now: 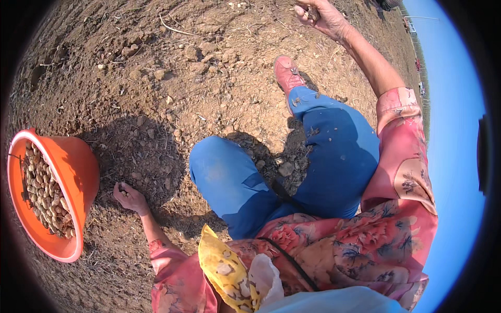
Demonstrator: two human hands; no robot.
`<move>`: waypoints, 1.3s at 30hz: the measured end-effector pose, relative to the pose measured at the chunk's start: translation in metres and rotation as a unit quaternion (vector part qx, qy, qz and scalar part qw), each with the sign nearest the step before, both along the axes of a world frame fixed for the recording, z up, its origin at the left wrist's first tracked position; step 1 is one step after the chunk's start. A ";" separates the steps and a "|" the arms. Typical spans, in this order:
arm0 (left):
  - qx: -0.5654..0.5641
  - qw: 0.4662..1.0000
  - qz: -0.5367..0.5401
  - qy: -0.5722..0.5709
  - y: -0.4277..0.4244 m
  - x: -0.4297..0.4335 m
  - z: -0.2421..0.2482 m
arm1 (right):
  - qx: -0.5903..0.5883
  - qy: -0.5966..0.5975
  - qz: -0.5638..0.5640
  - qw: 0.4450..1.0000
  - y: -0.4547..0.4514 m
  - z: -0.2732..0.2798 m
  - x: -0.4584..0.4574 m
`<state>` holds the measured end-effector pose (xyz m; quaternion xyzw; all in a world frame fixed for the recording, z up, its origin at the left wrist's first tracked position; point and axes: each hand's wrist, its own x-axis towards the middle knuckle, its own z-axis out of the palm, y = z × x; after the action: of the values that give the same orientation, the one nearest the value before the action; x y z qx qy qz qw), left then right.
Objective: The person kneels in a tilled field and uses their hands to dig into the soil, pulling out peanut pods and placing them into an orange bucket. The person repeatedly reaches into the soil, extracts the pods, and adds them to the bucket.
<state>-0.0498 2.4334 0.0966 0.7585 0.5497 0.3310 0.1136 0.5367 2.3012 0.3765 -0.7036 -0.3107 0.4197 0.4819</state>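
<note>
My left hand (132, 199) is low over the soil at the left, fingers curled around a few small pale things that look like peanuts (124, 193). Just beyond it an orange plastic bucket (80, 172) leans with its mouth turned to the left of the picture. Unshelled peanuts (45, 191) cover its inside, with a dark twig among them. At the top, far from the bucket, my right hand (327, 19) is stretched out over the ground. Its fingers close on a brown clod (313, 14), possibly soil with a peanut in it.
Dry, cloddy soil (219, 94) with scattered stalks surrounds me. My bent legs in blue trousers (227, 176) and a pink shoe (289, 72) take up the middle. A yellow patterned cloth (223, 270) hangs at the bottom. Part of another person (389, 4) may show at the top right.
</note>
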 end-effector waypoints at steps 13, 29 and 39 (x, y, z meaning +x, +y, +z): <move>-0.001 0.992 0.033 0.120 0.006 -0.010 -0.013 | -0.086 0.209 -0.553 0.802 -0.286 -0.140 0.064; -0.320 0.848 -0.035 0.421 0.043 0.001 0.060 | -0.208 0.250 -0.658 0.679 -0.311 -0.325 0.233; -0.294 0.804 0.002 0.517 0.043 0.089 0.105 | -0.406 -0.294 -0.418 0.757 -0.349 -0.421 0.320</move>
<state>0.0396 2.4767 0.2013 0.7463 0.5994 -0.2878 0.0299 0.8564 1.9527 -0.0443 -0.9820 0.0881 0.0358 0.1633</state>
